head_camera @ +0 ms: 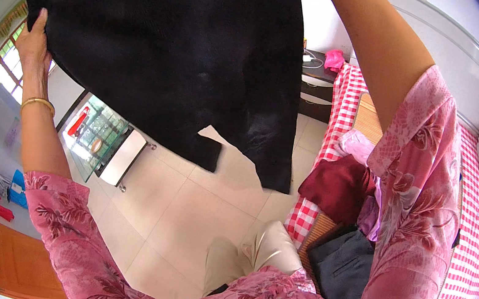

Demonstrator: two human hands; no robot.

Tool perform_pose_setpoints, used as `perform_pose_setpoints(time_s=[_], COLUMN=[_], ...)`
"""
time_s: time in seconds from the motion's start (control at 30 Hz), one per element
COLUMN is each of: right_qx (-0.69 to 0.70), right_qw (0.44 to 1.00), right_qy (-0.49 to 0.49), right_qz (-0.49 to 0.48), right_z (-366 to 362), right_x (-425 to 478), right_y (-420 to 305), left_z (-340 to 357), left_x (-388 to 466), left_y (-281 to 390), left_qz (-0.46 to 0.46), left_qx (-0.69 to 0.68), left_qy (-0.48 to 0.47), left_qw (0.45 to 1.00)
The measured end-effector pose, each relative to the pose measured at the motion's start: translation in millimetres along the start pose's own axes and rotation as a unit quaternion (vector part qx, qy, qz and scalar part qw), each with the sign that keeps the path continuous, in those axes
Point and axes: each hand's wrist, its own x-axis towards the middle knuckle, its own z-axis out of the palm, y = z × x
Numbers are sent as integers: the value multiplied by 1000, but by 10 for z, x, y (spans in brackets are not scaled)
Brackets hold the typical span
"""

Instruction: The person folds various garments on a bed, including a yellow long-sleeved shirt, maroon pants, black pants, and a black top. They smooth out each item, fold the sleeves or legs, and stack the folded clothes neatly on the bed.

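A large black garment (180, 48) hangs spread out high in front of me, and its lower part splits into two short legs or flaps. My left hand (36, 42) pinches its left edge, with the thumb on the near side. My raised right arm reaches past the top rim of the picture, so my right hand is out of view. Below and to the right, a dark red cloth (338, 187) lies crumpled on the bed, beside purple cloth (368, 217). Dark folded trousers or similar dark cloth (340, 266) lie nearer my body.
The bed has a red-and-white checked sheet (477, 222) and a woven mat (368, 118). A glass-topped table (97, 137) on casters stands at left. Behind are a dark drawer cabinet (315, 91) and a pink cloth (334, 60). An orange wooden cabinet (10, 254) stands at lower left.
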Motion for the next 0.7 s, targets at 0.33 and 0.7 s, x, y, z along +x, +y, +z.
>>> perform_pose_setpoints(time_s=[0.33, 0.7], right_qx=[48, 24], right_qw=[986, 968], right_qy=[-118, -250], right_qz=[107, 13], right_z=[310, -28], right_x=[-489, -1231], right_y=[608, 976], left_z=[-229, -28], left_x=[-247, -533], left_y=[-373, -1131], left_qz=[-63, -142], left_qx=[118, 426], left_qy=[-47, -202], left_qw=[990, 870])
